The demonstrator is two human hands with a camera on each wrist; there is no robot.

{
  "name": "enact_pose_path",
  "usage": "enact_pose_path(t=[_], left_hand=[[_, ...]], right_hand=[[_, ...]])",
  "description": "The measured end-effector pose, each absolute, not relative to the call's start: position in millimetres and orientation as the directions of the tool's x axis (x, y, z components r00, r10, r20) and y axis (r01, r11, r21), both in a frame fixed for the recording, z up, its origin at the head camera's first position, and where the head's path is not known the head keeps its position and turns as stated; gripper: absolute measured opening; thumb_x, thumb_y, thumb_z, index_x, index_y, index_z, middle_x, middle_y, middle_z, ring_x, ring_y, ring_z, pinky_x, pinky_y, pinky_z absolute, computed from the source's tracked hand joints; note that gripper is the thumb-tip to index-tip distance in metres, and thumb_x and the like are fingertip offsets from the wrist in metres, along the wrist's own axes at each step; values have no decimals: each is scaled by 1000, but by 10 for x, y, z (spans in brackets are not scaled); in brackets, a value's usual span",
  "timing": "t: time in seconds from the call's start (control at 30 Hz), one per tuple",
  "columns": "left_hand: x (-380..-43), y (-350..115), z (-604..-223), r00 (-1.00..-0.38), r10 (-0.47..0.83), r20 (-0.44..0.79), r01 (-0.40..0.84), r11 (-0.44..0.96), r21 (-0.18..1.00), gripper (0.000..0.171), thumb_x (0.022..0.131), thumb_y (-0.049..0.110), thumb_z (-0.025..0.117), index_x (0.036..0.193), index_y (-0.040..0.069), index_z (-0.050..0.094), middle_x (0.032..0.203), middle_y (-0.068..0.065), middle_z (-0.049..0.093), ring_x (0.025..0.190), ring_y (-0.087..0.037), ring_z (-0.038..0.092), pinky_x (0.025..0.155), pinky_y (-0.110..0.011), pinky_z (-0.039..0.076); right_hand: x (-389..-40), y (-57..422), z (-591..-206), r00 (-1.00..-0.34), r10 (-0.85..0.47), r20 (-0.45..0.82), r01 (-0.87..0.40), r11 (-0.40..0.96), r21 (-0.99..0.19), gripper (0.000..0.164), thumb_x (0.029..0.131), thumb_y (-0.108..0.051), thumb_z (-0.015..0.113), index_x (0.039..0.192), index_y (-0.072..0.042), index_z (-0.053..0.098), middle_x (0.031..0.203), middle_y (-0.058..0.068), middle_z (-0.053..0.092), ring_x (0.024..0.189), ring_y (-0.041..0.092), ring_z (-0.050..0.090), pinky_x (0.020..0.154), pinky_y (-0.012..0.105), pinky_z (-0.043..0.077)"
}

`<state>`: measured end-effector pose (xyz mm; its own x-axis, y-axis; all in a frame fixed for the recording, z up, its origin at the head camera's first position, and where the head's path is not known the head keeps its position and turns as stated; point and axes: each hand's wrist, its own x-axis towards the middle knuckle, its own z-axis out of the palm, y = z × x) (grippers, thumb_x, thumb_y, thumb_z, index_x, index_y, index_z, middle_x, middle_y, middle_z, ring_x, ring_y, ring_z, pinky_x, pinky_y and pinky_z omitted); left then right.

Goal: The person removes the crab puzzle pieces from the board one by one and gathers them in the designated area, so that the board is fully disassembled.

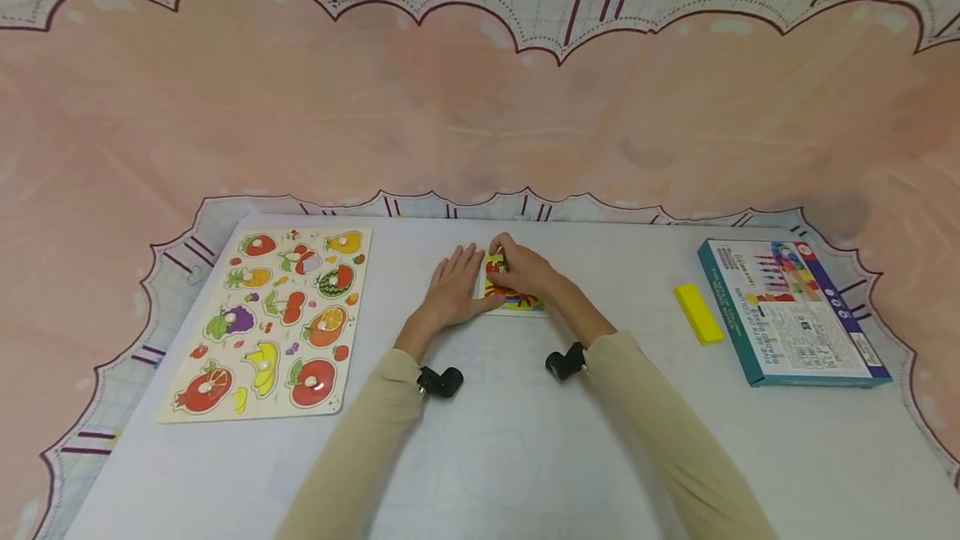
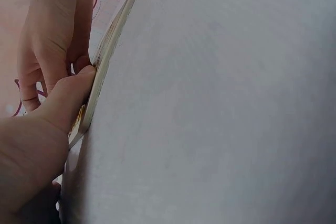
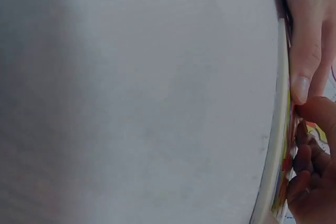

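A small, colourful jigsaw puzzle board with a pale edge lies at the middle back of the table. My left hand rests flat at its left side, fingers straight, the thumb reaching over the board's lower left edge. Over the board, my right hand has curled fingers and pinches a red-and-yellow puzzle piece near the upper left corner. In the right wrist view the right hand meets the tip of the left thumb. Much of the picture is hidden under the right hand.
On the left lies a large fruit peg board. To the right are a yellow block and a flat teal-edged box. A white cloth covers the table, with a patterned curtain behind.
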<state>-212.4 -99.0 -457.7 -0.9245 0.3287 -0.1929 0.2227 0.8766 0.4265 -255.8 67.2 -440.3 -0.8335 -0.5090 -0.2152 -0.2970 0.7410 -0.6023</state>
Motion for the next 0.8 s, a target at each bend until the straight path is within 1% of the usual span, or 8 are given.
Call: enact_pose_path(t=[0.13, 0.23, 0.3, 0.43, 0.53, 0.7, 0.8], left_hand=[[-2116, -988, -4562, -924, 330, -193, 223, 874, 431, 93, 90, 60, 55, 156, 9, 14, 165, -10, 6, 154, -29, 0, 124, -49, 3], [-2114, -984, -4554, -923, 330, -199, 219, 874, 433, 93, 90, 60, 55, 156, 9, 13, 165, -10, 5, 154, -29, 0, 124, -49, 3], [-2117, -979, -4552, -922, 330, -201, 219, 875, 431, 94, 90, 60, 55, 157, 9, 13, 165, -9, 5, 154, -29, 0, 124, -49, 3], [-2120, -977, -4558, -923, 329, -201, 220, 877, 426, 94, 90, 61, 54, 156, 9, 13, 165, -9, 5, 154, -29, 0, 124, -50, 3], [-2117, -979, -4559, -923, 329, -201, 220, 878, 426, 93, 90, 60, 55, 156, 9, 13, 165, -10, 6, 154, -29, 0, 124, -50, 3], [-2112, -976, -4550, -923, 327, -204, 217, 879, 425, 93, 90, 60, 55, 156, 9, 14, 165, -10, 6, 154, -29, 0, 124, -50, 3], [-2115, -973, -4547, -924, 324, -201, 214, 878, 428, 93, 90, 59, 55, 156, 9, 14, 165, -10, 7, 154, -29, 1, 124, -49, 4]], right_hand=[[-2537, 694, -4449, -844, -513, -157, -322, 717, -618, 39, 95, -21, 62, 124, -12, 38, 100, 13, 58, 86, 23, 53, 77, 32, 45], [-2525, 721, -4479, -850, -514, -118, -327, 690, -646, 38, 95, -20, 62, 123, -11, 39, 94, 11, 57, 80, 21, 51, 71, 27, 41], [-2524, 742, -4489, -858, -502, -108, -301, 662, -687, 38, 94, -20, 63, 123, -11, 40, 91, 10, 56, 77, 19, 50, 68, 25, 41], [-2525, 773, -4491, -873, -470, -131, -199, 588, -784, 39, 94, -21, 64, 124, -11, 41, 90, 9, 53, 79, 19, 49, 69, 24, 41], [-2524, 786, -4485, -878, -451, -158, -137, 554, -821, 40, 93, -21, 65, 124, -11, 41, 92, 9, 51, 83, 20, 48, 71, 24, 41], [-2537, 803, -4482, -883, -444, -152, -125, 535, -836, 41, 93, -21, 65, 125, -10, 43, 90, 9, 51, 82, 19, 48, 69, 22, 41], [-2558, 827, -4468, -899, -415, -138, -109, 519, -848, 41, 93, -23, 66, 126, -10, 46, 90, 8, 53, 82, 18, 49, 69, 21, 42]])
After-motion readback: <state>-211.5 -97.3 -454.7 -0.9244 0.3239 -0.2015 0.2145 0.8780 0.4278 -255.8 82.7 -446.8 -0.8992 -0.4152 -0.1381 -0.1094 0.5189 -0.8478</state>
